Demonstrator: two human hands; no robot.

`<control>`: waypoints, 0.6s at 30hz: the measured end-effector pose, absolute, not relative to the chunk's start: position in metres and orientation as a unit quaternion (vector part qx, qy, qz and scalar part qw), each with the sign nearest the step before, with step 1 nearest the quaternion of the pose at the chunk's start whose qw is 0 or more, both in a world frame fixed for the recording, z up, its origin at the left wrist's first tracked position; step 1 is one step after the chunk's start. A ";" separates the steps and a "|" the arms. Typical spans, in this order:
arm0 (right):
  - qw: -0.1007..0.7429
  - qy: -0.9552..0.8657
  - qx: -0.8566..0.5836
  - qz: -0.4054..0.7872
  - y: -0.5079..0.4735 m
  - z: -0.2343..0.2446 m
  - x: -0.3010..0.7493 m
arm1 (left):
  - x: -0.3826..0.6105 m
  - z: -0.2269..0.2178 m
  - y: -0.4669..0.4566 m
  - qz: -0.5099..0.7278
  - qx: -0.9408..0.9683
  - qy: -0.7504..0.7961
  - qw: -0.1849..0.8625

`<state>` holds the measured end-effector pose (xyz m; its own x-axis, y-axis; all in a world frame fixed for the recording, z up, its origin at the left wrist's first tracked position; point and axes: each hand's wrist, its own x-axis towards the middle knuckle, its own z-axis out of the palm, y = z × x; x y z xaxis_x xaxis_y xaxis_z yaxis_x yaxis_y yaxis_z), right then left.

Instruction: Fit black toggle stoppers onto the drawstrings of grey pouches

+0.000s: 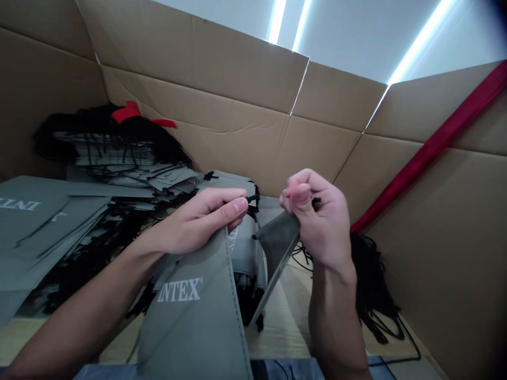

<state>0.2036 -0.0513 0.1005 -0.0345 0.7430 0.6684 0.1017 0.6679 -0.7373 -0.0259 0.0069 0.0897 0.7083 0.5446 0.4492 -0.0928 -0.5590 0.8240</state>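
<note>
My left hand is closed, thumb against fingers, on the top edge of a grey fabric pouch printed INTEX, which hangs below it. A short black cord end sticks out past the left thumb tip. To the right, my right hand is closed in a pinch at the upper corner of a grey fabric flap. A bit of black cord shows by its curled fingers. Whether flap and pouch are one piece I cannot tell. Behind the hands lies a grey bundle of similar pouches.
Stacked grey pouches with black cords lie at left. Behind them is a pile with a red strip on top. Black cords lie at right. Cardboard walls surround the table; a dark red band crosses the right one.
</note>
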 end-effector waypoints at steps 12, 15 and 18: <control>0.533 -0.730 -0.387 0.183 -0.067 0.108 0.222 | -0.024 0.085 0.008 0.356 0.728 0.098 0.577; 0.517 -0.750 -0.373 0.173 -0.064 0.108 0.222 | -0.025 0.087 0.008 0.357 0.737 0.103 0.565; 0.499 -0.757 -0.388 0.164 -0.064 0.110 0.223 | -0.024 0.089 0.008 0.373 0.769 0.128 0.504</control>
<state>0.2229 -0.0641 0.1101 -0.2012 0.7512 0.6287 0.4236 0.6454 -0.6356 -0.0245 0.0080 0.0887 0.6894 0.5721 0.4444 -0.1791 -0.4598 0.8698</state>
